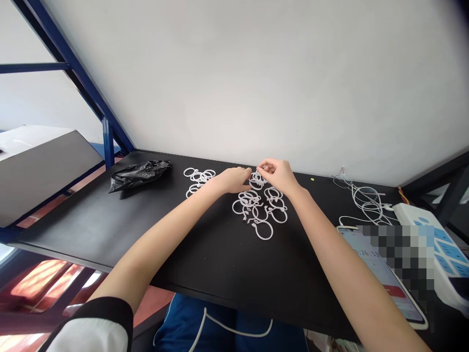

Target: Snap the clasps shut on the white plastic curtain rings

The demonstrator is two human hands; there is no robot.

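Many thin white rings point(264, 230), each with a small knob-like end, lie in a loose pile on the black table point(234, 264). Over the far end of this pile, my left hand point(234, 180) has its thumb and fingers apart, close to the rings. My right hand point(279, 175) is closed in a pinch at the pile's far edge, its fingertips on a white ring point(256, 182); the exact grip is small and partly hidden. A second group of white rings point(200, 176) lies left of my left hand, partly covered by that forearm.
A crumpled black plastic bag point(141, 175) lies at the back left. On the right are a phone point(384, 278), tangled white cable point(366, 200) and a white power strip point(436, 244). A wall point(256, 88) rises behind the table; blue metal frame bars point(80, 73) stand left.
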